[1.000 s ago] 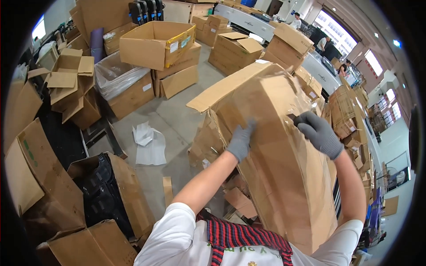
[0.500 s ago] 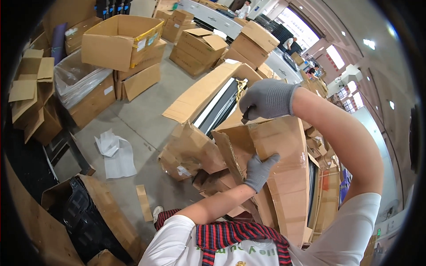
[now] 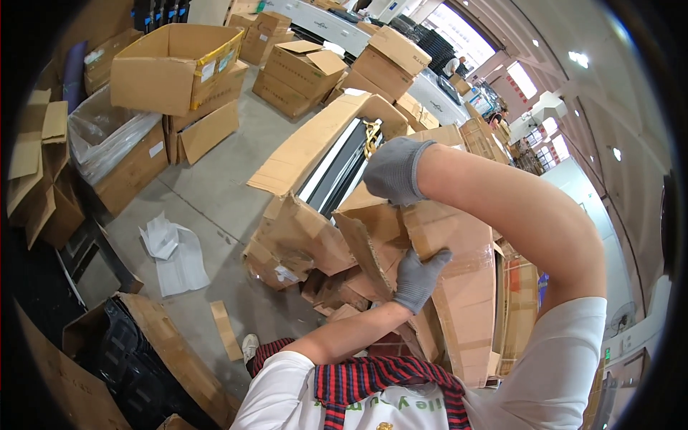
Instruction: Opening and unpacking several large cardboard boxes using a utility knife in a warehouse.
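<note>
In front of me stands a tall brown cardboard box [image 3: 459, 287] with tape on it and its top edge torn open. My left hand [image 3: 421, 278], in a grey knitted glove, is closed on the box's near part, thumb against the panel. Above the box's top, my right hand [image 3: 395, 172] is curled, in the same kind of glove. Its fingertips are turned away, and what they hold is hidden. Just beyond lies an open long carton [image 3: 308, 229] with black and white strips [image 3: 337, 168] and a gold chain-like piece [image 3: 372, 137] in it.
Open and closed cartons [image 3: 297, 79] stand at the far left and back. A plastic-lined box [image 3: 129, 158] is at left. White sheet material [image 3: 175, 258] and a cardboard strip [image 3: 226, 330] lie on the floor. Lower left, a carton holds black moulded parts [image 3: 132, 351]. People work far off.
My right hand has turned and moved left, hiding the small dark thing seen in its fingers before. My left hand keeps its place on the box. The whole view has shifted slightly.
</note>
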Available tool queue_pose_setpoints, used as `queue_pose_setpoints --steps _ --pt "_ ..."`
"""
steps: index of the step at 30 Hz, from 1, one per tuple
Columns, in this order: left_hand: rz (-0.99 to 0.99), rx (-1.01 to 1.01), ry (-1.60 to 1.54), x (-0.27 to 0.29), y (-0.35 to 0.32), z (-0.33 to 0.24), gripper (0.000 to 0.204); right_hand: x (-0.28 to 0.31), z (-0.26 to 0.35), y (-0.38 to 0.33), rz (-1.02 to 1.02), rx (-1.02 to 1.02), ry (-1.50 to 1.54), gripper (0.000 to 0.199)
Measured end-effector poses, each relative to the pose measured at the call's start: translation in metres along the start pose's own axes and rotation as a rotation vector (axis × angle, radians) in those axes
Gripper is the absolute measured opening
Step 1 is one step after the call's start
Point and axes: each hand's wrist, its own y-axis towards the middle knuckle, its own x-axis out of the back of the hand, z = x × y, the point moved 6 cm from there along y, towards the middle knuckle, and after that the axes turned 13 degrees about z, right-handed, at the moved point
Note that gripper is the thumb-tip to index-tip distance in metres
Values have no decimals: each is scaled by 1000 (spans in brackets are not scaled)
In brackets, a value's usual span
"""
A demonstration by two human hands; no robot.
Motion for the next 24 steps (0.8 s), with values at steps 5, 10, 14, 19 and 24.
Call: queue_pose_setpoints --steps 5,10,14,19,24 --pt "61 7 136 33 -7 -25 24 -28 -57 -98 20 -183 267 18" --pt "152 353 58 19 -4 -34 25 -66 -64 -195 -939 -143 918 23" --pt "132 372 127 -5 28 -41 28 -194 -2 -233 -1041 -415 888 31" --pt "486 145 215 -105 29 -63 31 -310 108 -238 -949 -1173 931 50" --pt "764 32 232 -173 33 -64 34 -328 138 -235 -831 -1435 984 70"
